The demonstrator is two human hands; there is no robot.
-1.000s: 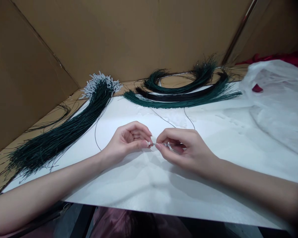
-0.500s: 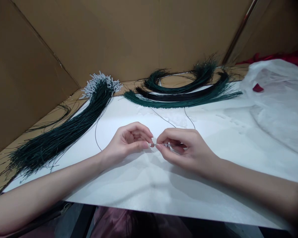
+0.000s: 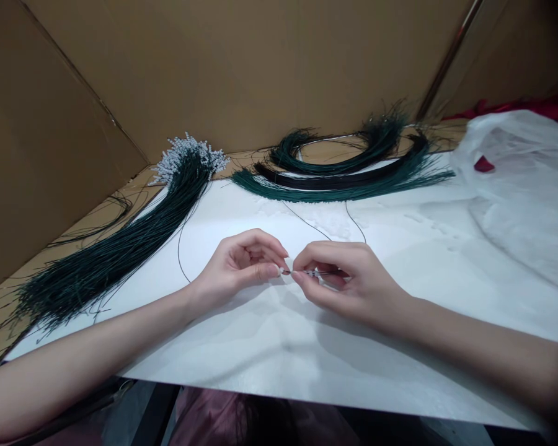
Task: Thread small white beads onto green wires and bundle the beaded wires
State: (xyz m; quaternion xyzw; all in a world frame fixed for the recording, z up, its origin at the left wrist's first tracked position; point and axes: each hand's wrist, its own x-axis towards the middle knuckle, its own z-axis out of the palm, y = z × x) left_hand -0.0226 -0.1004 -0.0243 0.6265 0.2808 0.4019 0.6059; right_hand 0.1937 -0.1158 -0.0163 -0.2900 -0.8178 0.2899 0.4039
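Over the white tabletop (image 3: 260,334), my left hand (image 3: 242,263) pinches a small white bead (image 3: 282,271) between thumb and fingertips. Just to its right, my right hand (image 3: 353,279) is closed, with thumb and index finger pressed on a thin dark wire. Several small pale beads (image 3: 312,273) sit on that wire under the right fingers. The fingertips of both hands are a small gap apart. Part of the wire is hidden inside the right hand. Behind the hands, loose white beads (image 3: 325,226) lie scattered on the tabletop.
At the left lies a thick bundle of dark green wires (image 3: 121,248) with white beaded tips (image 3: 186,158). More curved green wire bundles (image 3: 344,192) lie at the back. A translucent plastic bag (image 3: 525,186) covers the right side. Cardboard walls (image 3: 260,68) enclose the back and left.
Both hands stay almost in place. The small bead at my left fingertips has shifted slightly to the right along the wire, toward my right fingers.
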